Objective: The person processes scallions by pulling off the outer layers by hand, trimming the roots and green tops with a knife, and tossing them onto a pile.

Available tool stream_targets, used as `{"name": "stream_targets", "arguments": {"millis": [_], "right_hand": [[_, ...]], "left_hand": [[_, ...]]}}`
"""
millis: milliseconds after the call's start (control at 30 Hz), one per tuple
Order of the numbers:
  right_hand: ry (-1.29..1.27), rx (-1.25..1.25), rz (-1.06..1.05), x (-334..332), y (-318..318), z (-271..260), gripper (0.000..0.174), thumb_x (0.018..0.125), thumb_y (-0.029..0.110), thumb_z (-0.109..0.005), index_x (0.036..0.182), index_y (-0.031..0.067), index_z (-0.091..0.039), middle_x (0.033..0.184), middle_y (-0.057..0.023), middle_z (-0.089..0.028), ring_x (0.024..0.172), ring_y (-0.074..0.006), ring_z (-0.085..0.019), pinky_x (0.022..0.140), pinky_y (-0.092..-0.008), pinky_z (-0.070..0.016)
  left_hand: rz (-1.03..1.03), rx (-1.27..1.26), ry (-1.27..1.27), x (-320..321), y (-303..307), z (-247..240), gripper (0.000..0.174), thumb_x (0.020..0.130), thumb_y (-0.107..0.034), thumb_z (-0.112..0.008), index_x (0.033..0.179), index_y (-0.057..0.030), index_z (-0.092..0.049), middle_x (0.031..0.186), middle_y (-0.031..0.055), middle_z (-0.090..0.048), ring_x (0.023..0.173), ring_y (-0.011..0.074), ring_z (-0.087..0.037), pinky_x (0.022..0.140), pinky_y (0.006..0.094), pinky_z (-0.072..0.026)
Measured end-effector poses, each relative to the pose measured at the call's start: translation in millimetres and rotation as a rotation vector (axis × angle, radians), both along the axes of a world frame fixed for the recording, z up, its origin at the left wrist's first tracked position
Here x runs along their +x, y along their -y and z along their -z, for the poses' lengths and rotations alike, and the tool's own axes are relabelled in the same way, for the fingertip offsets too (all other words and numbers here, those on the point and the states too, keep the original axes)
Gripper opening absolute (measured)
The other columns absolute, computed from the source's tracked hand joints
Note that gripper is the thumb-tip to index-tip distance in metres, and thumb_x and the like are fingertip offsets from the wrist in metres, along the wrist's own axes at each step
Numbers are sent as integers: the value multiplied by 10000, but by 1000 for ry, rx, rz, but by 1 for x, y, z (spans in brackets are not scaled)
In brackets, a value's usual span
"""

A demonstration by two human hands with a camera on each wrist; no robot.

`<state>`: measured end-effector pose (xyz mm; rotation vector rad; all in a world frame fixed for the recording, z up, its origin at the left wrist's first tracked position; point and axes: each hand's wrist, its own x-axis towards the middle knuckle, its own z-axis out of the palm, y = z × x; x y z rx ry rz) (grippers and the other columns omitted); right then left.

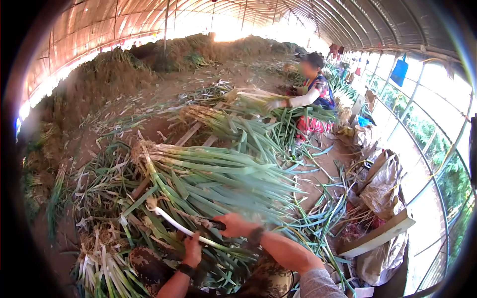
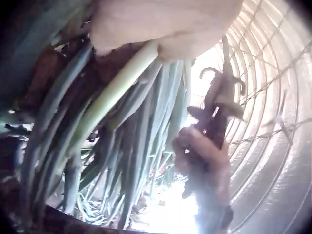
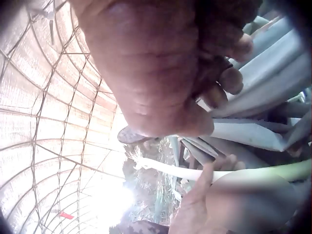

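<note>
In the head view, the left hand (image 1: 193, 251) grips a single green onion (image 1: 171, 217) by its stalk, white root end pointing up and left. The right hand (image 1: 236, 226), just beside it, has its fingers round the dark handle (image 1: 217, 225) of a tool. In the left wrist view the onion (image 2: 117, 87) runs down from the left hand (image 2: 161, 24), while the right hand (image 2: 204, 151) is at the right. Above the onion (image 3: 180, 171) in the right wrist view is the right hand (image 3: 151, 73), fingers curled; the left hand (image 3: 204, 200) pinches the stalk.
A big pile of green onions (image 1: 223, 171) lies beyond the hands, with trimmed white ones (image 1: 107, 265) at lower left. Another person (image 1: 315, 94) sits ahead, handling onions. A wooden board (image 1: 377, 236) and sacks (image 1: 382, 186) stand at right; loose leaves cover the ground.
</note>
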<state>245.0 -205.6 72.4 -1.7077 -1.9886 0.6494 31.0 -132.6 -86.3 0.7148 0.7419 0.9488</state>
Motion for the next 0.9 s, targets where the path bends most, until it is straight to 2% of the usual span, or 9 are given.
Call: {"name": "stream_targets", "arguments": {"millis": [133,167,267,433,533,600,833,867,900], "right_hand": [[9,25,-9,-8,23,-27,356,753,176,-620,1105,136,-657,848,-174,-687,831,-421,-648,726,-513,-520],[38,18,-41,-9,27,-29,358,749,175,-623,1103,131,-656,861,-178,-687,841,-418,-649,729,-508,-523],[47,14,-82,-13,33,-24,384,744,184,-639,1123,122,-654,921,-194,-687,881,-407,-650,750,-498,-526],[146,-41,-24,-12,32,-12,518,770,246,-671,1266,106,-622,973,-202,-690,909,-399,-658,796,-489,-528],[158,-24,-6,-9,32,-18,417,764,235,-653,1169,134,-663,915,-188,-698,898,-390,-665,795,-491,-530],[162,-55,-4,-6,28,-9,416,760,243,-651,1157,120,-660,923,-186,-698,892,-393,-664,792,-487,-529],[61,-24,-22,-1,18,-9,444,750,275,-664,1160,105,-651,908,-192,-696,859,-399,-661,761,-491,-527],[82,-24,-13,0,16,-8,495,751,299,-683,1197,90,-637,913,-201,-697,857,-405,-662,771,-493,-531],[64,-21,-32,-2,14,-9,495,751,299,-683,1197,90,-637,913,-201,-697,857,-405,-662,771,-493,-531]], "left_hand": [[-276,-95,119,-37,-81,-55,248,965,-387,-641,881,-193,-510,755,-42,-465,681,91,-462,586,290,-405],[-406,328,-241,-66,-113,-50,259,980,-399,-621,880,-184,-515,769,-37,-476,709,96,-482,632,292,-427],[-651,552,-237,-125,-211,-129,345,981,-454,-590,864,-136,-524,677,-8,-479,557,141,-495,516,333,-461],[-1020,815,-271,-243,-238,-367,361,974,-440,-618,819,-123,-540,651,-6,-497,578,112,-489,532,293,-385],[-1329,1346,-1163,-355,-242,-440,332,1012,-410,-557,1077,-100,-656,731,29,-572,629,103,-533,560,282,-402],[-1308,1350,-1282,-444,-256,-475,337,1026,-374,-530,1203,-105,-629,810,68,-622,673,126,-576,581,294,-434],[-677,926,-2151,-577,-175,-350,485,1010,-176,-504,1479,-84,-422,1202,163,-654,1022,305,-620,880,414,-493],[-446,874,-2716,-620,-187,-289,499,961,-192,-573,1429,-50,-470,1122,198,-672,975,347,-641,836,433,-517],[-435,1050,-2199,-556,-137,-293,494,907,-233,-632,1345,-26,-538,1085,215,-669,929,353,-658,790,423,-530]]}}
